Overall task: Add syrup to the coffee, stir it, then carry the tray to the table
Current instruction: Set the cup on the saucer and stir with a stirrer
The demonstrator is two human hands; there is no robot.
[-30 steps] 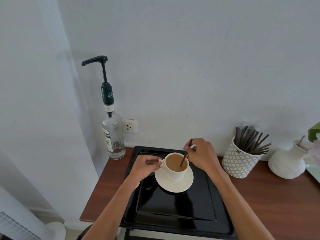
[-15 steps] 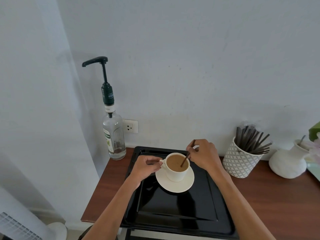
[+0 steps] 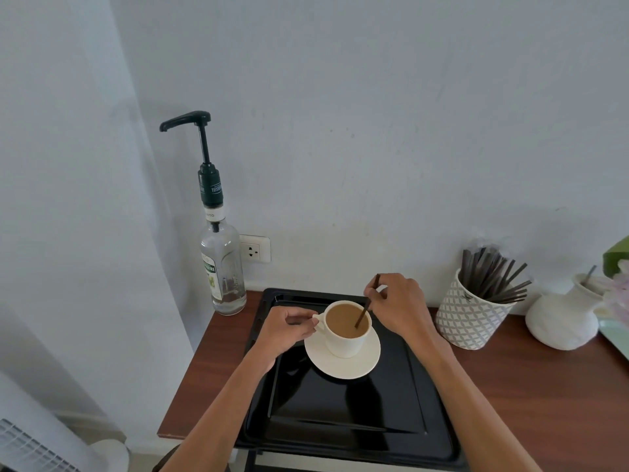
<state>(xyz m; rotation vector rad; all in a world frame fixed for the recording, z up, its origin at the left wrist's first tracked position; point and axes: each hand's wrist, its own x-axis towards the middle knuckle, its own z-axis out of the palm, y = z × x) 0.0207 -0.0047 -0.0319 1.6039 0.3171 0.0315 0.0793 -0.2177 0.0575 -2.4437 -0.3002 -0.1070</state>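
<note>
A white cup (image 3: 345, 342) of milky coffee stands on a white saucer (image 3: 360, 364) in the far part of a black tray (image 3: 343, 407). My left hand (image 3: 289, 328) pinches the cup's handle on its left side. My right hand (image 3: 401, 306) is just right of the cup and grips a thin dark stir stick (image 3: 364, 310), whose lower end dips into the coffee. A clear syrup bottle (image 3: 223, 270) with a dark pump stands upright at the table's far left corner, apart from both hands.
A patterned white holder (image 3: 471, 316) full of dark stir sticks stands right of the tray by the wall. Beyond it is a white vase (image 3: 565, 318) and some flowers at the frame's edge. The wooden table (image 3: 544, 396) ends just left of the tray. A wall socket (image 3: 255, 249) sits behind the bottle.
My right hand has shifted the stir stick a little within the coffee. My left hand stays on the cup's handle. Cup, saucer and tray have not moved.
</note>
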